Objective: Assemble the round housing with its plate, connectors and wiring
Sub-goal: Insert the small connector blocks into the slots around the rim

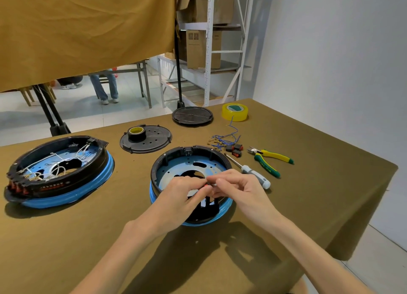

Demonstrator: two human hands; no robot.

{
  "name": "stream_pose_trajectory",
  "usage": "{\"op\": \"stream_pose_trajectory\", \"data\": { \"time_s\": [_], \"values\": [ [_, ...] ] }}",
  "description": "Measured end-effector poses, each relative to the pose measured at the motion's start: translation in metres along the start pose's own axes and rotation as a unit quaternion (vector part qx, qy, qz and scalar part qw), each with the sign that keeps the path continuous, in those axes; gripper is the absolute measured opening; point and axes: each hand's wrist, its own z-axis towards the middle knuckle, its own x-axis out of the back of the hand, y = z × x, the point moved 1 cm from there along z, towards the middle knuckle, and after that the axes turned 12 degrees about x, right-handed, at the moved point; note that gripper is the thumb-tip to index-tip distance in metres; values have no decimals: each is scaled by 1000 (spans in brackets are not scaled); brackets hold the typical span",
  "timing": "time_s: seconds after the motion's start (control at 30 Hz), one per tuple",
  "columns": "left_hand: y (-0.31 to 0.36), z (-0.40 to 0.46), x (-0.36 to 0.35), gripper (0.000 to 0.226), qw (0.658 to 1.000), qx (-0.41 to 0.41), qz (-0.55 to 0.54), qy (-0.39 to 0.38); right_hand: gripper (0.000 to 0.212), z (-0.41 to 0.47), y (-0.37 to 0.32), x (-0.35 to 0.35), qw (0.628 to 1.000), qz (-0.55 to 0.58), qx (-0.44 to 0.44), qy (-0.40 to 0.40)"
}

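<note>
A round black housing (pixel 176 159) with a blue rim and a blue inner plate (pixel 189 166) sits at the table's middle. Over its near side my left hand (pixel 185 194) and my right hand (pixel 237 188) meet, fingers curled, pinching a small red and black connector (pixel 206 185) between them. Most of that connector is hidden by my fingers. More red and black connectors (pixel 235 149) lie with a bundle of blue wires (pixel 224 139) to the right of the housing.
A second housing (pixel 59 172), wired with white leads, lies at the left. Behind are a black perforated plate (pixel 154 142) carrying a black tape roll (pixel 136 133), a black lid (pixel 192 115) and yellow tape (pixel 234 112). A screwdriver (pixel 251 172) and yellow-green cutters (pixel 269 160) lie at the right.
</note>
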Motion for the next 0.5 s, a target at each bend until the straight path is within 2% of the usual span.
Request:
{"op": "stream_pose_trajectory", "data": {
  "time_s": [0.13, 0.2, 0.3, 0.4, 0.5],
  "values": [
    [-1, -1, -3, 45, 990, -51, 111, 68, 27, -3, 2, 2, 1000, -30, 5, -2],
    [-3, -1, -5, 44, 986, -69, 128, 80, 25, -4, 1, 2, 999, -35, 5, -1],
    [-7, -1, -6, 34, 994, -49, 87, 32, 24, -4, 1, 3, 999, -32, 7, 2],
    [-11, -1, -6, 50, 997, -11, 69, -20, 23, -4, 2, 3, 999, -31, 0, 6],
    [-13, -1, -5, 61, 997, 20, 77, -24, 20, -3, 3, 3, 998, -52, -15, 14]
  ]
}}
